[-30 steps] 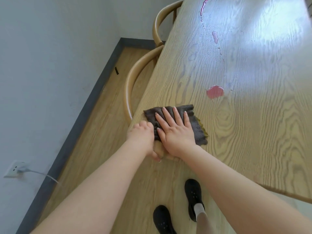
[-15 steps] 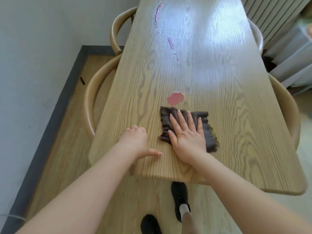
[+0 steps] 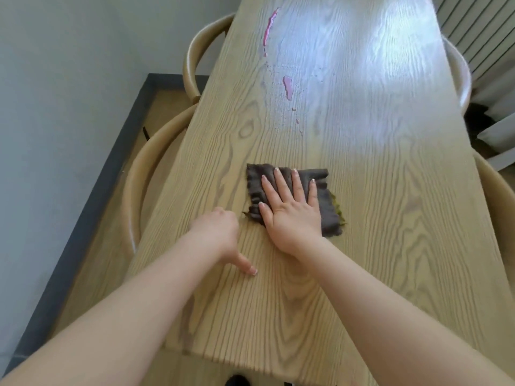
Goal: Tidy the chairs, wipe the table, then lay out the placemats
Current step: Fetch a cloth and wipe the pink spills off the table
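One dark cloth (image 3: 323, 196) under flat right hand (image 3: 289, 211), fingers straight. Left hand (image 3: 217, 232) at 9 o'clock, fingers curled, holding nothing, on worktop (image 3: 390, 218). Two pink spills (image 3: 288, 87) at 12. Four chairs (image 3: 139, 174).

left hand (image 3: 216, 232): fingers curled under, thumb out | right hand (image 3: 289, 207): flat, fingers spread, palm down
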